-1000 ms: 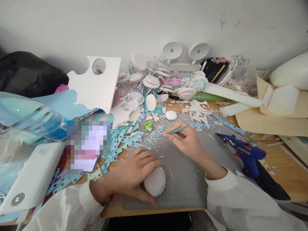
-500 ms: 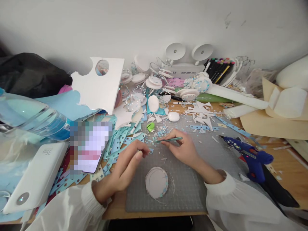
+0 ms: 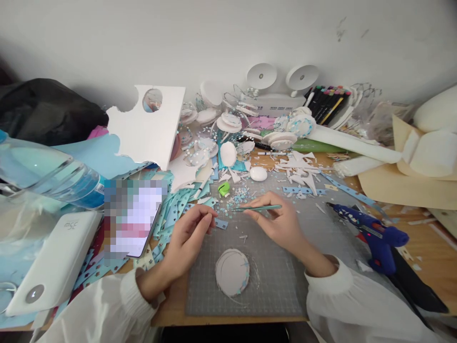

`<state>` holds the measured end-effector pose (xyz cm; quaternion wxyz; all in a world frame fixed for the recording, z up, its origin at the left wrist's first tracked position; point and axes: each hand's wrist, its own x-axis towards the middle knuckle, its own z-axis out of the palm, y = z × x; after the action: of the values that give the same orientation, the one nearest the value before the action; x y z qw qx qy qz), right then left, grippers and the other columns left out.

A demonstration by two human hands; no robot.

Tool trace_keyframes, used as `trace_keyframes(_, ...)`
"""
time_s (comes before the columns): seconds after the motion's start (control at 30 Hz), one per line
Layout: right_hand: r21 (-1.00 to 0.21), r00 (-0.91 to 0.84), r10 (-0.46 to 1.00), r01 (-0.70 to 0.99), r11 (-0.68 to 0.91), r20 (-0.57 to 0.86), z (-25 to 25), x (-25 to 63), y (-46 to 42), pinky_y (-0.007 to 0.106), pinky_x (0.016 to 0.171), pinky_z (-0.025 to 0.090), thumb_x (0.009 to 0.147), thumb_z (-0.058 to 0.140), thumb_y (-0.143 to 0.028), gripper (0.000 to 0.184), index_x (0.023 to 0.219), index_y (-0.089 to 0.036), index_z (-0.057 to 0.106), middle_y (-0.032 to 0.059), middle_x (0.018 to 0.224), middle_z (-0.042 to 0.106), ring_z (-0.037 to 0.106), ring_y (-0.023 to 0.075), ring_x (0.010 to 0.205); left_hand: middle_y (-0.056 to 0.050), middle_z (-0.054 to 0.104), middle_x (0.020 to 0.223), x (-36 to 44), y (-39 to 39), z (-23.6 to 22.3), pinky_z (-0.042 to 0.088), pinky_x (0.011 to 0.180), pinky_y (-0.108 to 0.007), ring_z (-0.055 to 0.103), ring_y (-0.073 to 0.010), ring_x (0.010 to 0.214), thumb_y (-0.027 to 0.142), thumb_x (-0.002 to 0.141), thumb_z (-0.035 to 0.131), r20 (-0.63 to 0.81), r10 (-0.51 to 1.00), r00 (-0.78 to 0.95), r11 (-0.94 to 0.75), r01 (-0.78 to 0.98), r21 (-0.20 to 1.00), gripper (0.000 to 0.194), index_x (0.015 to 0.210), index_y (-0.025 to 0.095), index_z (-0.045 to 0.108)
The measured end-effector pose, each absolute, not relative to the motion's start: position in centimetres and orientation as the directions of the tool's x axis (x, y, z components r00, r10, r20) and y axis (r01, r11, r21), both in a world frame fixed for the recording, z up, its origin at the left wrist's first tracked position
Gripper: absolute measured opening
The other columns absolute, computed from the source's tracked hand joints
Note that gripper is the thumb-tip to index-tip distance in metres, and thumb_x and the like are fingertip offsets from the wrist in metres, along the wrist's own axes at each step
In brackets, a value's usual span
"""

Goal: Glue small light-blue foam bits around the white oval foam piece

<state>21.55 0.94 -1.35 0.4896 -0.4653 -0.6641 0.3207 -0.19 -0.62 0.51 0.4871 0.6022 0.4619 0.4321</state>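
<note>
My right hand (image 3: pixel 276 221) is closed round green tweezers (image 3: pixel 262 207), whose tips point left, at the edge of a pile of tiny blue and white paper pieces (image 3: pixel 241 195). To the left, my left hand (image 3: pixel 191 233) has its thumb and fingers pressed together; anything between them is too small to make out. A short blue punched strip (image 3: pixel 222 224) lies beside its fingertips. Nearer me, a white disc (image 3: pixel 232 272) rests on the grey cutting mat (image 3: pixel 278 290), with thin wire and a few blue pieces round its rim. A green hole punch (image 3: pixel 223 189) sits behind the pile.
A blue glue gun (image 3: pixel 374 233) lies at right. At left are a phone (image 3: pixel 143 224), a white power bank (image 3: pixel 53 262), a plastic bottle (image 3: pixel 53 166) and many punched paper strips (image 3: pixel 174 214). Decorated white discs (image 3: pixel 228 121) and foam scraps (image 3: pixel 303 174) crowd the back.
My left thumb and fingers have come together, and the hand has shifted slightly left. My right hand has moved a little right with the tweezers, which lie more level.
</note>
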Motion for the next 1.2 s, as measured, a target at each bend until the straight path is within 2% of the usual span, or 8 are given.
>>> trace_keyframes(0.2,-0.800,-0.255,0.884,0.381,0.464,0.392,-2.9,21.2,1.0,0.035,0.071,0.053,0.080,0.067,-0.018,0.007,0.078,-0.024,0.064,0.0040,0.084,0.073,0.070,0.0206,0.080,-0.001,0.058,0.073,-0.3,-0.7,0.0,0.044,0.063,-0.024,0.053,-0.0133,0.067,0.029,0.094,0.049,0.088,0.974,0.208,-0.117,0.129,0.985,0.018,0.091,0.017,0.063)
trace_keyframes(0.4,-0.812,-0.193,0.911,0.414,0.412,0.365,-2.5,21.0,0.9,0.033,0.067,0.053,0.081,0.065,-0.020,0.006,0.077,-0.024,0.064,0.0034,0.080,0.072,0.069,0.0196,0.076,-0.001,0.058,0.073,-0.4,-0.8,0.1,0.044,0.063,-0.024,0.052,-0.0132,0.067,0.028,0.095,0.047,0.092,0.972,0.216,-0.123,0.136,0.983,0.019,0.091,0.017,0.063)
trace_keyframes(0.6,-0.957,-0.007,0.973,0.178,0.230,0.232,-1.1,21.2,0.9,0.031,0.064,0.055,0.077,0.073,-0.029,0.018,0.070,-0.023,0.057,0.0025,0.074,0.069,0.069,0.0185,0.074,-0.001,0.058,0.074,-0.6,-0.8,0.0,0.044,0.063,-0.024,0.053,-0.0136,0.068,0.029,0.095,0.048,0.085,0.974,0.212,-0.117,0.141,0.983,0.018,0.095,0.018,0.062)
trace_keyframes(0.73,-0.990,-0.011,0.990,-0.022,0.140,0.141,-1.1,21.5,0.9,0.028,0.060,0.052,0.076,0.075,-0.030,0.026,0.069,-0.023,0.051,-0.0017,0.069,0.068,0.066,0.0144,0.064,-0.002,0.061,0.078,-0.5,-0.8,0.0,0.046,0.064,-0.025,0.055,-0.0144,0.071,0.031,0.094,0.051,0.091,0.972,0.218,-0.128,0.166,0.978,0.018,0.098,0.018,0.063)
trace_keyframes(0.87,-0.983,-0.056,0.994,-0.164,0.079,0.089,-1.2,21.3,0.4,0.029,0.059,0.053,0.076,0.075,-0.029,0.026,0.072,-0.023,0.050,-0.0039,0.071,0.068,0.065,0.0129,0.062,-0.004,0.065,0.085,-0.3,-0.7,0.1,0.048,0.068,-0.026,0.059,-0.0152,0.076,0.030,0.090,0.058,0.079,0.960,0.267,-0.130,0.177,0.976,0.016,0.098,0.018,0.065)
trace_keyframes(1.03,-0.971,-0.129,0.988,-0.233,0.055,0.087,-0.7,20.7,-0.3,0.032,0.065,0.056,0.078,0.074,-0.026,0.020,0.075,-0.025,0.053,-0.0047,0.069,0.067,0.066,0.0135,0.063,-0.003,0.064,0.076,-0.3,-0.9,0.0,0.049,0.066,-0.026,0.057,-0.0145,0.069,0.031,0.086,0.062,0.100,0.941,0.324,-0.154,0.143,0.978,0.016,0.092,0.017,0.066)
trace_keyframes(1.2,-0.976,-0.154,0.984,-0.208,0.061,0.094,-0.7,20.5,-0.6,0.038,0.073,0.058,0.078,0.073,-0.029,0.021,0.075,-0.026,0.053,-0.0040,0.066,0.066,0.065,0.0142,0.063,-0.003,0.064,0.071,-0.3,-1.1,0.0,0.048,0.061,-0.026,0.058,-0.0145,0.064,0.030,0.086,0.061,0.100,0.950,0.296,-0.161,0.189,0.969,0.015,0.087,0.016,0.065)
